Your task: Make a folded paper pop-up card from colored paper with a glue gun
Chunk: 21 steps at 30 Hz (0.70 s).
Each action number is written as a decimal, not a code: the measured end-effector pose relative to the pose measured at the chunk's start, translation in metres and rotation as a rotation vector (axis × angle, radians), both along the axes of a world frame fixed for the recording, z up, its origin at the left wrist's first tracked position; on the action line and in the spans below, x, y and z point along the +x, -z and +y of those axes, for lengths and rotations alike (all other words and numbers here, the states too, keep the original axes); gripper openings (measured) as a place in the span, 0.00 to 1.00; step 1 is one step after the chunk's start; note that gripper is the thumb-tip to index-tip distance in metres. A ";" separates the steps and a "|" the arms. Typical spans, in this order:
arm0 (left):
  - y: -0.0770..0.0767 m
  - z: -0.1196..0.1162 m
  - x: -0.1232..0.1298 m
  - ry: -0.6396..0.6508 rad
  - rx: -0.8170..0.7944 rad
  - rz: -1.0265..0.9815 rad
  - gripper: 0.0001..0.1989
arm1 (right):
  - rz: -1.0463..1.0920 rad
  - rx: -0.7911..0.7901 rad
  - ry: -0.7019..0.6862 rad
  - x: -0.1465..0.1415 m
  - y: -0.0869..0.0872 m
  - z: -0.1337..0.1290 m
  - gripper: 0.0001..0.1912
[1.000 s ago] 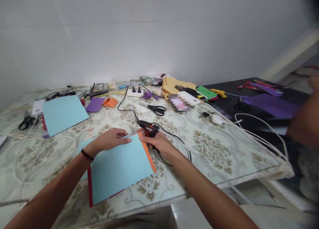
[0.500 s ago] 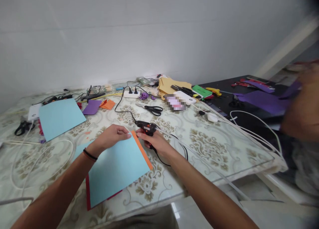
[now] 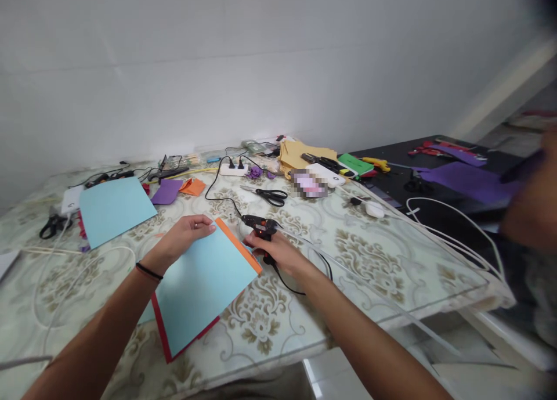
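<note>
My left hand (image 3: pixel 189 235) pinches the top edge of a light blue sheet (image 3: pixel 204 289), thumb on its face. An orange strip (image 3: pixel 239 247) runs along the sheet's right edge, and a red border (image 3: pixel 162 330) shows on its lower left. Just right of the strip, my right hand (image 3: pixel 274 247) is closed round the handle of a black hot glue gun (image 3: pixel 260 224). Its nozzle points left, a small light glows on its side, and a long pale stick trails from its rear. The right fingers partly hide a bluish piece behind the strip.
Black-handled scissors (image 3: pixel 272 197) lie behind the glue gun, near a white power strip (image 3: pixel 234 168). Another light blue sheet (image 3: pixel 116 209) rests at left beside purple paper (image 3: pixel 167 191). Yellow envelopes (image 3: pixel 304 153) are at the back. A blurred person's arm (image 3: pixel 528 197) is at far right.
The blue sheet with its orange strip has shifted left and tilted, carried by my left hand. My right hand stays at the glue gun. The view has shifted slightly.
</note>
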<state>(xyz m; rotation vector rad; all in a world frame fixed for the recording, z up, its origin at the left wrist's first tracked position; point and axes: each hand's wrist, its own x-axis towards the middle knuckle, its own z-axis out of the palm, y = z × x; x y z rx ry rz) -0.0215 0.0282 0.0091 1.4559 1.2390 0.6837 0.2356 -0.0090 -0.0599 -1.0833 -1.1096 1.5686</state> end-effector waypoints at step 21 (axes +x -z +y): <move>0.029 -0.080 -0.044 0.180 0.517 0.539 0.38 | -0.414 0.028 -0.010 0.009 0.010 0.000 0.17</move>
